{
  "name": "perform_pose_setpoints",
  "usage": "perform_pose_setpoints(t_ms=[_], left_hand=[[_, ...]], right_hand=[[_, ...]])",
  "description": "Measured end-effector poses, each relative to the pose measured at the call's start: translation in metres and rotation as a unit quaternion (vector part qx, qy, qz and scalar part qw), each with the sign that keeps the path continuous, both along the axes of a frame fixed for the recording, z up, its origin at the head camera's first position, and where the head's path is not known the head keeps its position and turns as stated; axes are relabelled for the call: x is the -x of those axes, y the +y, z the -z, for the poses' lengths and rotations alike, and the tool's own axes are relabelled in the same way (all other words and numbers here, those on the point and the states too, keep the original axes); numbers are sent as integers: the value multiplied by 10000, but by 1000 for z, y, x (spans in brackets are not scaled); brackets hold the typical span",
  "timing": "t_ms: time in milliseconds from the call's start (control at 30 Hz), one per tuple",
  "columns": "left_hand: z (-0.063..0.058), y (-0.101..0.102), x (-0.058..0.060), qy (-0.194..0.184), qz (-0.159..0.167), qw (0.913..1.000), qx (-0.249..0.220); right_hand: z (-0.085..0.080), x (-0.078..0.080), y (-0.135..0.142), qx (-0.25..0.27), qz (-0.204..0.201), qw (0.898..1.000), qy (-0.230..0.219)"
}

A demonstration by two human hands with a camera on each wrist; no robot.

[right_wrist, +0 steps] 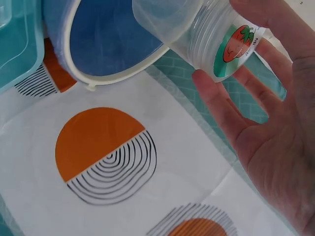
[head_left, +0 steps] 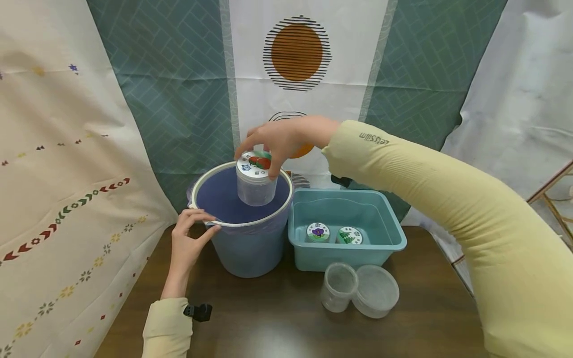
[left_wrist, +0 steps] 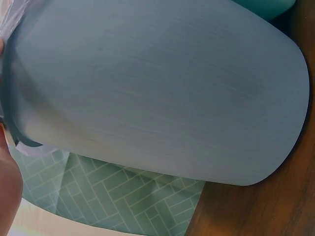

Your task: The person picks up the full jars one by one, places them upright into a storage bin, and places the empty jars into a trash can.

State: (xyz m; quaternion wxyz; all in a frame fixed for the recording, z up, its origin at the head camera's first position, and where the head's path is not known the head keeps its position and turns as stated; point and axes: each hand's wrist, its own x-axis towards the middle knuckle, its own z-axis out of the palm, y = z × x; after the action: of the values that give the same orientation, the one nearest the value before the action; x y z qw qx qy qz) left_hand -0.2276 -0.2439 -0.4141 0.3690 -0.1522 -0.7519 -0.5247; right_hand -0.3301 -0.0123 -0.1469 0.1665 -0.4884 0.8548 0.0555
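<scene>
My right hand (head_left: 279, 139) holds a clear plastic jar (head_left: 256, 191) by its lid from above. The jar hangs upright at the mouth of a blue-grey trash bin (head_left: 250, 248). Red fruit or vegetables with green leaves are printed on its white lid (right_wrist: 239, 51); the jar looks see-through, with nothing visible inside. My left hand (head_left: 188, 238) pinches the bin's pale rim (head_left: 250, 223) at the near left, thumb and fingers on either side. Only the edge of that hand (left_wrist: 10, 191) shows in the left wrist view, beside the bin wall (left_wrist: 162, 93).
Right of the bin stands a teal plastic tub (head_left: 340, 256) with two jars inside, a purple-flower lid (head_left: 318, 232) and a green-printed lid (head_left: 349, 235). In front of it are a clear open jar (head_left: 338, 288) and a wider clear round container (head_left: 377, 293). Patterned cloth (head_left: 179, 99) hangs behind.
</scene>
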Motion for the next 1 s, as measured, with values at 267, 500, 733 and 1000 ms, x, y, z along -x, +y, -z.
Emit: perform_pose_setpoints(t_ms=[267, 500, 733, 1000], left_hand=[[-4, 0, 2, -26, 46, 10000, 19], [-2, -1, 0, 16, 18, 10000, -52], [0, 0, 0, 22, 71, 9999, -75], [0, -1, 1, -46, 73, 9999, -135]], right_hand=[[18, 22, -20, 68, 90, 9999, -106], [39, 35, -34, 121, -175, 9998, -29], [56, 45, -41, -168, -265, 9995, -36], [70, 50, -43, -185, -1, 9998, -5]])
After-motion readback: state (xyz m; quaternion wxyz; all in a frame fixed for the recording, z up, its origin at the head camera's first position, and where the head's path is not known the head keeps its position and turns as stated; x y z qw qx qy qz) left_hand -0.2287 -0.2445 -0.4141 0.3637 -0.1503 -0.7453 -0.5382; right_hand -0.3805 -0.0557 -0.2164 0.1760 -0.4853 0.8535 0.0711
